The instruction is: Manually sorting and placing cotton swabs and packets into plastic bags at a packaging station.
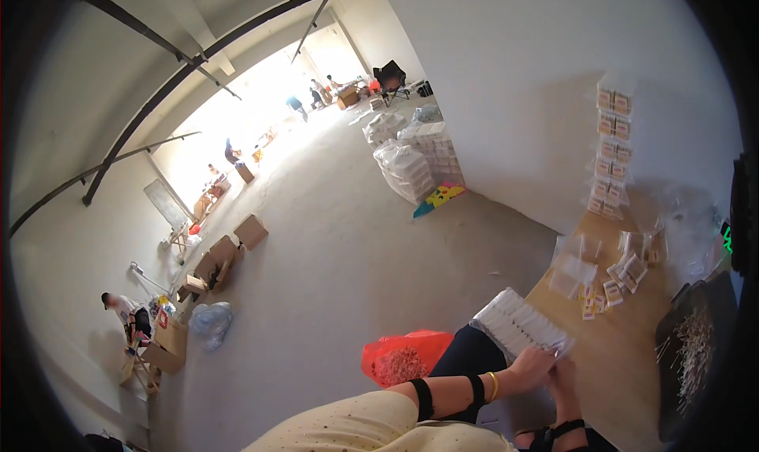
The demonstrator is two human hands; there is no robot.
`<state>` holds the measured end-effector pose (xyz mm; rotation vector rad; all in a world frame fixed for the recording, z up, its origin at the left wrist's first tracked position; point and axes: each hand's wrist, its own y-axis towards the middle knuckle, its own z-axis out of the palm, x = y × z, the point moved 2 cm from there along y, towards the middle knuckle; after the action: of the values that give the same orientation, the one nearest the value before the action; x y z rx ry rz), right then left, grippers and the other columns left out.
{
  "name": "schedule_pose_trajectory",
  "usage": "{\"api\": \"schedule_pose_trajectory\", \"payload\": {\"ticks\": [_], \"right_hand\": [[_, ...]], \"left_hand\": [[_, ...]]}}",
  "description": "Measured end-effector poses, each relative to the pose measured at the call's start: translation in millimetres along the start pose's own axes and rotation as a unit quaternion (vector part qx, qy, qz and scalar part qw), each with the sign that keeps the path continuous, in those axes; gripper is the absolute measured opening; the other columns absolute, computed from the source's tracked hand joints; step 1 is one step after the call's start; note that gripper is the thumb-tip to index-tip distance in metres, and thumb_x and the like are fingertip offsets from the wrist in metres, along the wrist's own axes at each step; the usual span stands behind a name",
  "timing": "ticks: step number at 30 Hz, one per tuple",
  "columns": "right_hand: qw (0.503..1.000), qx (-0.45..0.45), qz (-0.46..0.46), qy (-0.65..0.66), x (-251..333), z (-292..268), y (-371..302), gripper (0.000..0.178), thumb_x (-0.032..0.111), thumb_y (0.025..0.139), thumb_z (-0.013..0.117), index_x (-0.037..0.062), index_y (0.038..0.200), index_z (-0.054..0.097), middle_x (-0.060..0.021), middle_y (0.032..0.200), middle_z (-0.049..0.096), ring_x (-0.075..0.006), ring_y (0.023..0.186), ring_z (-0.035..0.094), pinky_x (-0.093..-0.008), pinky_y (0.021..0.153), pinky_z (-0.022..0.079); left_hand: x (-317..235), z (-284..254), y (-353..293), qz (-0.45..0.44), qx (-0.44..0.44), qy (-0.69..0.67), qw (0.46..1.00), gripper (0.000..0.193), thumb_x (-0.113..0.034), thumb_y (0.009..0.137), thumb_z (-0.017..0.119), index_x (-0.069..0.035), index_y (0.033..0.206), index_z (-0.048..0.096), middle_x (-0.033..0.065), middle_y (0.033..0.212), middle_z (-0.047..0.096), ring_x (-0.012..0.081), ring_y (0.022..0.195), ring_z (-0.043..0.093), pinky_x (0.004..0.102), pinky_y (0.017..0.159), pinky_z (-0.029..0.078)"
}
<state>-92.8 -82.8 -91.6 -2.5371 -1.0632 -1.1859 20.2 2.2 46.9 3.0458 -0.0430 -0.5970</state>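
Observation:
A clear-wrapped bundle of white packets point(514, 322) lies slantwise over my lap at the table's near left edge. My left hand point(533, 368), with a yellow bangle at its wrist, is closed at the bundle's near end. Beside it, my right hand point(563, 378) also has its fingers closed at that end of the wrapping. The two hands nearly touch, and the fingertips are partly hidden. On the tan tabletop point(545, 302) beyond the bundle lie clear flat bags point(572, 276) and several small printed packets point(628, 273).
A dark tray of thin white sticks point(689, 349) stands at the right. Rows of packets point(610, 155) stand along the wall. A red plastic bag point(399, 359) sits left of my legs. Wrapped white stacks point(407, 171), cardboard boxes point(220, 258) and a person point(128, 316) are farther off.

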Motion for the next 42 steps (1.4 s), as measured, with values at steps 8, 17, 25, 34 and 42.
{"api": "schedule_pose_trajectory", "payload": {"ticks": [8,17,25,34,42], "right_hand": [[0.999,0.037,-0.015,0.031,37,-15,-4,0.029,0.020,0.082,0.068,0.0091,0.108,0.065,-0.0171,0.103,0.070,-0.0368,0.099,0.067,-0.0486,0.081,0.051],[1.000,0.006,0.002,0.022,61,-15,-11,0.037,0.031,0.084,0.066,0.0097,0.114,0.064,-0.0148,0.111,0.070,-0.0355,0.107,0.065,-0.0487,0.091,0.046],[0.984,0.063,-0.008,0.168,59,-27,-12,0.043,0.019,0.078,0.073,0.0088,0.118,0.063,-0.0135,0.114,0.070,-0.0326,0.107,0.067,-0.0437,0.091,0.051],[0.991,0.023,-0.056,0.117,70,-33,-12,0.044,0.008,0.075,0.076,0.0069,0.117,0.063,-0.0146,0.099,0.071,-0.0368,0.096,0.068,-0.0450,0.088,0.051],[0.973,-0.014,0.019,0.232,35,-9,-7,0.059,0.006,0.075,0.081,0.0023,0.126,0.052,-0.0195,0.111,0.066,-0.0336,0.095,0.069,-0.0422,0.087,0.053]], "left_hand": [[2,-6,-9,0.009,0.017,-0.002,1.000,0.019,-0.015,0.074,0.067,0.000,0.086,0.064,0.0175,0.089,0.063,0.0381,0.079,0.066,0.0482,0.068,0.053],[6,-3,-14,-0.007,0.003,-0.115,0.993,0.017,-0.010,0.079,0.061,0.002,0.091,0.060,0.0204,0.092,0.060,0.0433,0.081,0.063,0.0497,0.071,0.052],[19,13,-15,-0.001,-0.001,-0.100,0.995,0.021,-0.012,0.081,0.062,0.000,0.097,0.058,0.0197,0.093,0.061,0.0426,0.082,0.063,0.0500,0.069,0.051],[33,-22,3,0.092,-0.017,0.039,0.995,0.069,-0.037,0.083,0.072,-0.010,0.141,0.047,0.0144,0.149,0.040,0.0373,0.140,0.035,0.0558,0.110,0.032],[50,4,-9,0.095,-0.002,0.136,0.986,0.093,-0.048,0.084,0.070,-0.017,0.159,0.024,0.0115,0.167,0.016,0.0379,0.154,0.009,0.0658,0.119,0.010]]}}
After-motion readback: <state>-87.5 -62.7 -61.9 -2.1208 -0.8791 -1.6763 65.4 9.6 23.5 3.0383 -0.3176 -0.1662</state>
